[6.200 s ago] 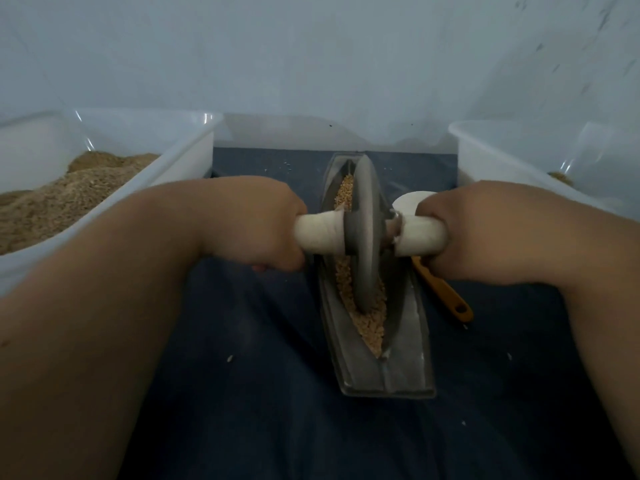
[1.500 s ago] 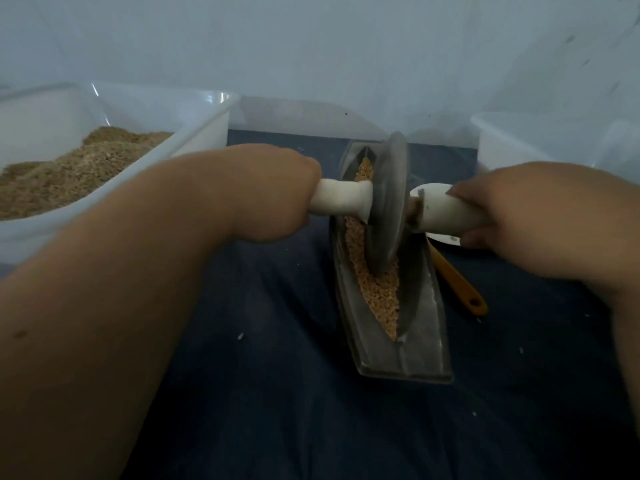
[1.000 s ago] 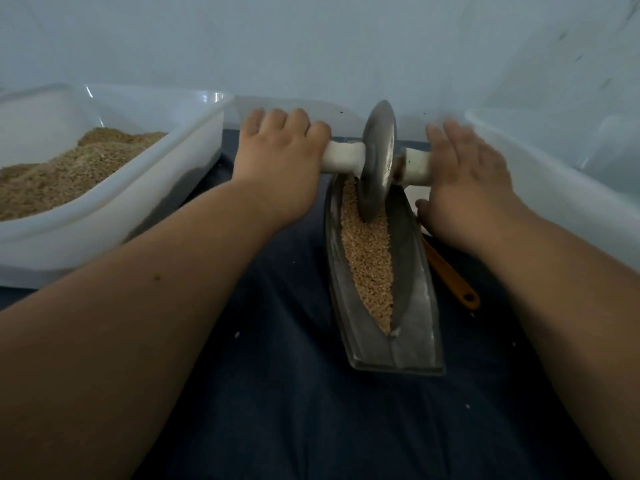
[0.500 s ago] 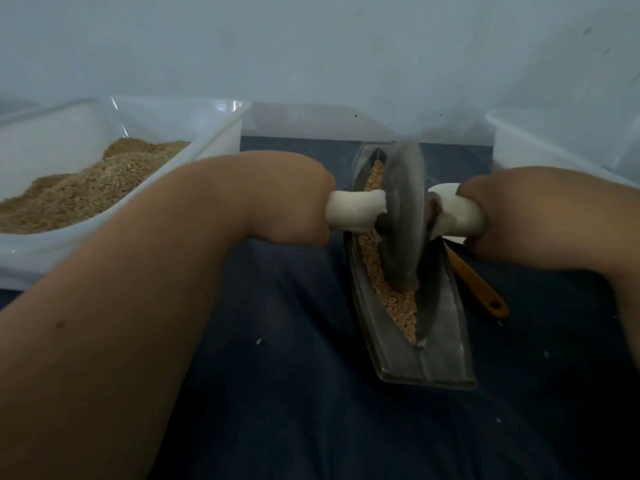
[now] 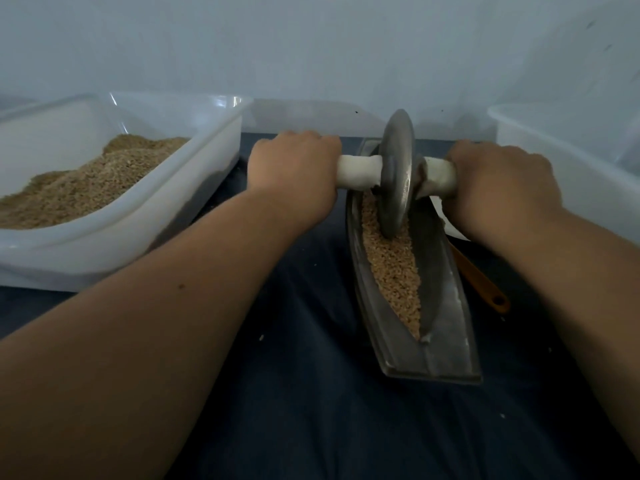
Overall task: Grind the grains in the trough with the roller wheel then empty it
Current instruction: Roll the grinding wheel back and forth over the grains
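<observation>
Rolled up the trough, the roller wheel hides its handle ends inside the gripping left hand and right hand.

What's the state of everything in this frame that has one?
Trough: flat on cloth, holding grains.
Roller wheel: upright, rim in grains, far end.
Left tub: open, part filled with grain.
Right tub: open, contents not visible.
Left grip: closed round left handle.
Right grip: closed round right handle.

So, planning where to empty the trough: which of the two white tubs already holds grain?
The left tub: it is heaped with tan grain. The right tub shows only bare white wall in this view.
</observation>
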`<move>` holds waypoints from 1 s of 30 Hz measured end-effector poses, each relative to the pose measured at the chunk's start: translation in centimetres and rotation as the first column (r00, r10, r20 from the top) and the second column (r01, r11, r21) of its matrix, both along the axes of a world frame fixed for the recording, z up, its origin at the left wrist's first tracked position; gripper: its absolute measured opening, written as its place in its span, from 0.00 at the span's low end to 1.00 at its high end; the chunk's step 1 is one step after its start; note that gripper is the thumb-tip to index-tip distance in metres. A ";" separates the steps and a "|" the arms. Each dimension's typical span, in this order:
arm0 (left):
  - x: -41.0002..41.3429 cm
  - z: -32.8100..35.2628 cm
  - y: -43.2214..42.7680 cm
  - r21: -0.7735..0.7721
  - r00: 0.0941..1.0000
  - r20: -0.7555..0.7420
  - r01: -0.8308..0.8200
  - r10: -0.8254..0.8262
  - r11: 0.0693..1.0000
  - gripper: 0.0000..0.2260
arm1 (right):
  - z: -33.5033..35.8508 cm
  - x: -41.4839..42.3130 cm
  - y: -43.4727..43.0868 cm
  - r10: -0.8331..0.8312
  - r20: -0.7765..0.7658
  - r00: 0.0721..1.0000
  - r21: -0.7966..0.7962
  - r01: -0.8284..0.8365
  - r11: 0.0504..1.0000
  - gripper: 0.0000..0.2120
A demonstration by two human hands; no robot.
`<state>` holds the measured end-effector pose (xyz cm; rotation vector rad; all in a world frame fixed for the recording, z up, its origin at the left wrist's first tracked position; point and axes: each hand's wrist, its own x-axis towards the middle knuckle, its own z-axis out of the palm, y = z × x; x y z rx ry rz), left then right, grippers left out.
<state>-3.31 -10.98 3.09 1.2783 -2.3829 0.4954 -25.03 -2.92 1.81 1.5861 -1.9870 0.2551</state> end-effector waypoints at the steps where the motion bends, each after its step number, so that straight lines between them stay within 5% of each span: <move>1: 0.1 0.3 0.2 0.022 1.000 0.031 -0.004 0.003 1.000 0.06 | 0.1 -0.1 0.3 -0.003 0.028 1.000 0.051 0.002 0.999 0.09; 7: 2.2 3.1 2.1 0.332 0.938 0.285 0.099 -0.200 0.938 0.12 | 2.5 -0.4 3.3 0.022 0.184 0.983 0.457 -0.106 0.883 0.10; 11: 3.1 3.8 2.8 0.540 0.905 0.318 0.071 -0.281 0.839 0.11 | 2.7 -0.5 4.6 0.041 0.237 0.971 0.513 -0.161 0.843 0.24; 16: 2.8 2.7 2.1 0.379 0.928 0.252 0.166 -0.273 0.911 0.11 | 2.3 0.0 3.8 0.047 0.207 0.977 0.423 -0.132 0.896 0.08; 24: 0.2 0.0 -0.3 -0.031 0.998 -0.029 0.057 -0.058 0.998 0.11 | -0.3 0.1 0.3 0.056 0.045 0.997 -0.060 -0.053 0.997 0.07; 30: 0.9 1.4 0.4 0.092 0.986 0.156 0.051 -0.065 0.994 0.09 | 1.1 -0.2 1.4 0.026 0.094 0.995 0.213 -0.046 0.976 0.09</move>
